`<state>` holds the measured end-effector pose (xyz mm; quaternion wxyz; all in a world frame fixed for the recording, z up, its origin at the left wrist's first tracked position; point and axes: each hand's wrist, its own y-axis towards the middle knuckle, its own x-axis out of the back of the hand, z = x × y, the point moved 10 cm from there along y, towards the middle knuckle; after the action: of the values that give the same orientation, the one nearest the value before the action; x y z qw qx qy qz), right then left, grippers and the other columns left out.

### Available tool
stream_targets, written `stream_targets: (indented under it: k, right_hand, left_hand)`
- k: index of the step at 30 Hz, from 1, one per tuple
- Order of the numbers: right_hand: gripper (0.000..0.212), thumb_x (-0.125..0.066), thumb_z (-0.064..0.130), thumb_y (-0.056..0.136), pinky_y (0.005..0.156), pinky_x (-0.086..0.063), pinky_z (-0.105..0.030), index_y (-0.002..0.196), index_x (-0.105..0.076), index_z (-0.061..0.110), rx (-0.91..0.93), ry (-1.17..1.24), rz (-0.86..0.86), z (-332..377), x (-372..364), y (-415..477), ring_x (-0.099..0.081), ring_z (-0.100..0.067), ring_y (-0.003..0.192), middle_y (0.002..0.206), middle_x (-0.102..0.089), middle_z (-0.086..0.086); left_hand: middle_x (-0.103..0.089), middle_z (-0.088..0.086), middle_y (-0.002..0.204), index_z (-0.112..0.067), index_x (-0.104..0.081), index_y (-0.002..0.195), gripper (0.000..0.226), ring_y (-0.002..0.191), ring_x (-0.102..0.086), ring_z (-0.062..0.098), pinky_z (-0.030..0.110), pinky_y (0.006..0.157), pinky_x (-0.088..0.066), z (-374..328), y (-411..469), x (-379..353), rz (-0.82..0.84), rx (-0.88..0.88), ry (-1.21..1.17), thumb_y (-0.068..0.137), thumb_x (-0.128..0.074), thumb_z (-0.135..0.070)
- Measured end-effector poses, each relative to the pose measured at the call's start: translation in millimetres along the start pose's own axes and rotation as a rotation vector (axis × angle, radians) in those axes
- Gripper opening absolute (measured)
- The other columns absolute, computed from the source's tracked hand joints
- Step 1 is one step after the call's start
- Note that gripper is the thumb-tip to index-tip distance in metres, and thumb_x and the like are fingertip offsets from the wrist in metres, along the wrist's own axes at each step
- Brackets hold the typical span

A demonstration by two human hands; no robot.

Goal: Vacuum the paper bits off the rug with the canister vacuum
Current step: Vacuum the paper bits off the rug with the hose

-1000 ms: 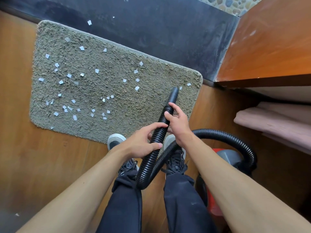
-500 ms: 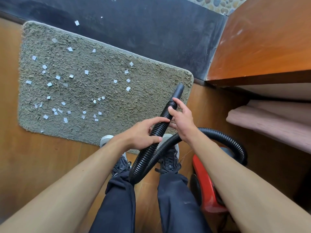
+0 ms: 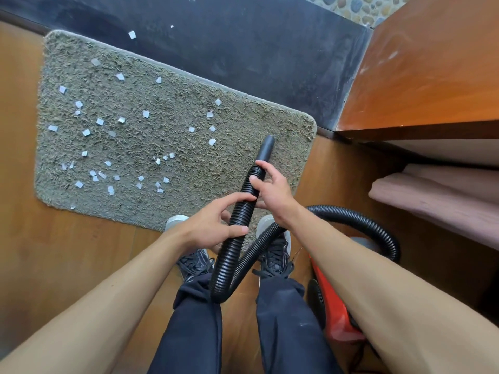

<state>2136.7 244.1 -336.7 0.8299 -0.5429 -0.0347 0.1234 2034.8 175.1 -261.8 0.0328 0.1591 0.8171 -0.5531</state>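
The left hand [image 3: 216,225] grips the black hose [image 3: 232,255] on the near side; the right hand [image 3: 272,190] holds it farther, just behind the nozzle [image 3: 266,148] over the rug [image 3: 229,171], right of the paper bits [image 3: 145,113].

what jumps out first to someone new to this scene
White paper bits scattered across the grey rug, thickest on its left half. Next, at centre, the left hand and right hand hold the black ribbed hose, nozzle over the rug's right end. A red canister vacuum sits at lower right.
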Motion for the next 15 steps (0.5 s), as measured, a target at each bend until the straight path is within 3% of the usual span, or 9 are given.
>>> stream_targets:
  k: [5,8,10,12,15]
  right_hand:
    - [0.042,-0.055,0.009,0.097,0.064,-0.059,-0.034,0.135,-0.049,0.026,0.012,-0.084,0.076,-8,-42,-2,-0.062,-0.019,0.087,0.098,-0.058,-0.008]
    - [0.045,-0.055,0.010,0.097,0.059,-0.057,-0.028,0.138,-0.047,0.026,0.008,-0.176,0.152,-11,-67,-4,-0.062,-0.015,0.081,0.098,-0.058,-0.006]
    - [0.046,-0.055,0.011,0.097,0.060,-0.057,-0.029,0.139,-0.046,0.026,-0.003,-0.232,0.207,-13,-82,-6,-0.062,-0.014,0.081,0.096,-0.058,-0.004]
    - [0.046,-0.056,0.012,0.097,0.063,-0.059,-0.031,0.139,-0.046,0.027,-0.016,-0.286,0.241,-15,-93,-6,-0.063,-0.014,0.083,0.097,-0.059,-0.004]
    - [0.047,-0.057,0.013,0.096,0.064,-0.060,-0.035,0.139,-0.046,0.028,-0.030,-0.336,0.260,-16,-106,-5,-0.064,-0.014,0.084,0.098,-0.059,-0.004]
  left_hand:
    - [-0.061,0.027,0.105,-0.049,-0.052,0.129,0.059,0.077,-0.068,0.023,0.065,0.071,-0.054,31,-18,19,-0.050,-0.030,-0.134,0.091,-0.066,-0.006]
    - [-0.062,0.015,0.094,-0.048,-0.052,0.131,0.060,0.073,-0.063,0.021,0.055,0.069,-0.056,51,-27,23,-0.065,-0.046,-0.256,0.091,-0.067,-0.005]
    - [-0.063,0.017,0.093,-0.049,-0.052,0.130,0.061,0.075,-0.061,0.024,0.046,0.066,-0.054,62,-31,25,-0.087,-0.052,-0.320,0.091,-0.067,-0.005]
    - [-0.066,0.021,0.097,-0.050,-0.052,0.128,0.062,0.079,-0.061,0.029,0.046,0.068,-0.052,72,-35,28,-0.117,-0.056,-0.371,0.090,-0.068,-0.004]
    - [-0.070,0.012,0.097,-0.050,-0.054,0.127,0.062,0.082,-0.063,0.030,0.049,0.069,-0.054,81,-40,32,-0.144,-0.063,-0.438,0.090,-0.068,-0.003]
